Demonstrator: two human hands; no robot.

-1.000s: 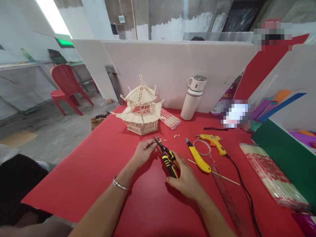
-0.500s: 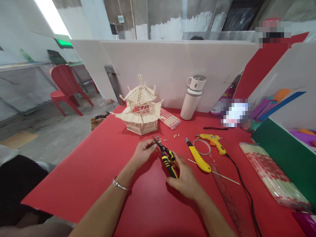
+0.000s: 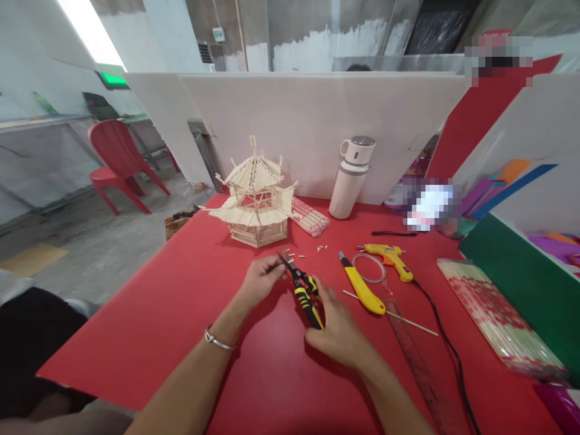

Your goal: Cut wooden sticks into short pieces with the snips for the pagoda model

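Note:
My left hand (image 3: 259, 283) is closed in a pinch beside the blades of the pruning shears (image 3: 307, 306). A short pale wooden stick (image 3: 290, 261) shows between the blades at its fingertips; the rest is hidden by the fingers. Around the black-and-yellow handles wraps my right hand (image 3: 339, 329), with the blades pointing up and left, parted. Just beyond stands a pagoda model (image 3: 257, 211) built of thin wooden sticks. Several cut stick bits (image 3: 321, 248) lie on the red tabletop (image 3: 158, 314) near the blade tips.
To the right lie a yellow utility knife (image 3: 365, 292), a ring of clear tape (image 3: 369, 267), a yellow glue gun (image 3: 389, 257) with black cord, a loose stick (image 3: 417, 324) and a ruler (image 3: 414, 362). A white flask (image 3: 351, 178) and packs of sticks (image 3: 502, 317) stand or lie farther out.
The whole view has shifted very slightly. Both hands and the shears keep nearly the same pose by the stick.

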